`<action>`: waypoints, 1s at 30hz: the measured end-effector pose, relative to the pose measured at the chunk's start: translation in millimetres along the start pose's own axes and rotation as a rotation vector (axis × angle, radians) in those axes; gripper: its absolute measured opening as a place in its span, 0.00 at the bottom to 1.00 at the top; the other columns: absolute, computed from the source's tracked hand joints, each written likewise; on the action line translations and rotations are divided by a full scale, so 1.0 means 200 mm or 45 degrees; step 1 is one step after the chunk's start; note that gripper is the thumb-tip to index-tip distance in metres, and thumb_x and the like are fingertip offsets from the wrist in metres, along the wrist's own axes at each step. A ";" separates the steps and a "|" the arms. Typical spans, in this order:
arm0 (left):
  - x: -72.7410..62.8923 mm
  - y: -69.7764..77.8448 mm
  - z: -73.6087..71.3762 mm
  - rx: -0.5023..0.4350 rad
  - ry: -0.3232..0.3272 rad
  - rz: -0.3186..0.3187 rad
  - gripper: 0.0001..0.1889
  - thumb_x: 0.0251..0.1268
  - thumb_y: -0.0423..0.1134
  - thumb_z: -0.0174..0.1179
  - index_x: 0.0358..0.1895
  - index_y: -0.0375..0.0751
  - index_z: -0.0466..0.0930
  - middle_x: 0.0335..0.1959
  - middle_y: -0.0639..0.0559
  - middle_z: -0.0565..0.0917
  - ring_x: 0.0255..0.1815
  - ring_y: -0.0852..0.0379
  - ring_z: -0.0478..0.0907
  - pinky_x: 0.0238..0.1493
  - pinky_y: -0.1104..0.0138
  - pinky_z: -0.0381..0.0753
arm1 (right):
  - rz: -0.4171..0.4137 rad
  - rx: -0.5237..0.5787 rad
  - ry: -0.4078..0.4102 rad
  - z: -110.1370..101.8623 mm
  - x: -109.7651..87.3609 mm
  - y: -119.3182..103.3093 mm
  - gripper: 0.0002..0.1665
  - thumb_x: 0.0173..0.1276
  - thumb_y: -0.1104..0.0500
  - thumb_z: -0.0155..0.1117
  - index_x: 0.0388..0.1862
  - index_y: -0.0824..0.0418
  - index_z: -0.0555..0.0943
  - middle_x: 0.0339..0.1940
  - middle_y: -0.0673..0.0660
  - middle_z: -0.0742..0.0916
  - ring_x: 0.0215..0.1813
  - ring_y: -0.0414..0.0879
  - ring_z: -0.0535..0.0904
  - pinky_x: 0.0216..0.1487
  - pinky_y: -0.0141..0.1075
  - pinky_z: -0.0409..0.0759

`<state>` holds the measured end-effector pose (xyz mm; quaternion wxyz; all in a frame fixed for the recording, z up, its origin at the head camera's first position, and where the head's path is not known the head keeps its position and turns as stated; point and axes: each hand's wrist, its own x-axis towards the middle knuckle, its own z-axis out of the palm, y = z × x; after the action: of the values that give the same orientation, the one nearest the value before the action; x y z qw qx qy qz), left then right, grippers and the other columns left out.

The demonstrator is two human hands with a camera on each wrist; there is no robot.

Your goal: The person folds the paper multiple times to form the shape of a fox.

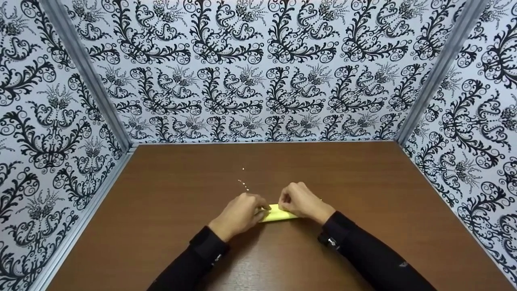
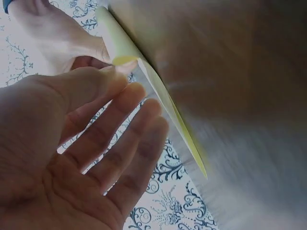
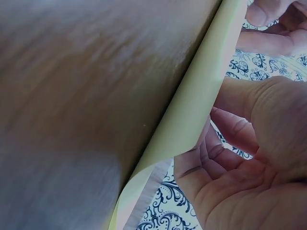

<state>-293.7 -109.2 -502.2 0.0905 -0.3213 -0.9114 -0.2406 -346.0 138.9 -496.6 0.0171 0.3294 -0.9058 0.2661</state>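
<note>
A yellow sheet of paper (image 1: pixel 278 213) lies on the table before me, curled over lengthwise into a narrow loose roll. My left hand (image 1: pixel 241 213) is at the left end, thumb and forefinger pinching near the rolled edge. In the left wrist view the other fingers of that hand (image 2: pixel 96 153) are spread and loosely bent. Farther right, my right hand (image 1: pixel 302 201) grips the roll's edge between thumb and curled fingers. The right wrist view shows the paper's rolled side (image 3: pixel 192 105) against the right thumb, with the sheet's flatter layers (image 3: pixel 127 203) poking out at the end.
The brown wooden table (image 1: pixel 181 173) ends at a back wall (image 1: pixel 242 81) with black floral patterns. Matching patterned panels stand left and right, with grey metal posts (image 1: pixel 93 81) at the corners. Small bright specks (image 1: pixel 244 184) show on the table beyond the left hand.
</note>
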 end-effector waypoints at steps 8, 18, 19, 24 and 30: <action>0.05 0.06 0.04 -0.092 0.028 0.019 0.03 0.79 0.38 0.79 0.41 0.46 0.99 0.38 0.54 0.95 0.38 0.63 0.90 0.41 0.74 0.86 | 0.081 0.011 -0.032 -0.01 0.01 0.02 0.06 0.67 0.67 0.81 0.34 0.56 0.98 0.31 0.48 0.96 0.32 0.35 0.83 0.38 0.30 0.84; 0.10 0.09 0.09 -0.159 -0.022 -0.170 0.06 0.72 0.36 0.83 0.34 0.46 0.98 0.31 0.56 0.96 0.27 0.73 0.79 0.33 0.76 0.80 | 0.049 -0.013 -0.020 0.00 0.00 0.03 0.06 0.66 0.67 0.82 0.33 0.57 0.98 0.29 0.47 0.95 0.31 0.34 0.81 0.37 0.30 0.83; 0.10 0.09 0.10 -0.165 -0.022 -0.185 0.06 0.72 0.36 0.83 0.33 0.47 0.98 0.31 0.56 0.96 0.27 0.73 0.79 0.33 0.75 0.80 | 0.051 -0.011 -0.021 0.00 0.00 0.03 0.06 0.66 0.67 0.82 0.33 0.57 0.98 0.29 0.47 0.96 0.31 0.34 0.82 0.38 0.30 0.84; 0.10 0.10 0.10 -0.199 -0.041 -0.234 0.07 0.69 0.36 0.85 0.32 0.46 0.97 0.28 0.56 0.95 0.26 0.72 0.79 0.34 0.74 0.81 | 0.046 -0.014 -0.017 0.00 -0.01 0.03 0.05 0.66 0.67 0.82 0.33 0.57 0.98 0.30 0.47 0.96 0.32 0.35 0.84 0.39 0.32 0.87; 0.11 0.09 0.11 -0.204 -0.066 -0.265 0.09 0.67 0.37 0.86 0.30 0.45 0.95 0.26 0.55 0.94 0.24 0.70 0.77 0.34 0.73 0.81 | 0.052 0.001 -0.007 0.00 0.00 0.03 0.06 0.66 0.68 0.81 0.34 0.58 0.98 0.30 0.49 0.97 0.32 0.36 0.85 0.39 0.32 0.88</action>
<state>-299.1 -74.0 -506.3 0.0156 -0.2374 -0.9197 -0.3124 -349.1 142.7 -498.8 0.0090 0.3114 -0.9123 0.2658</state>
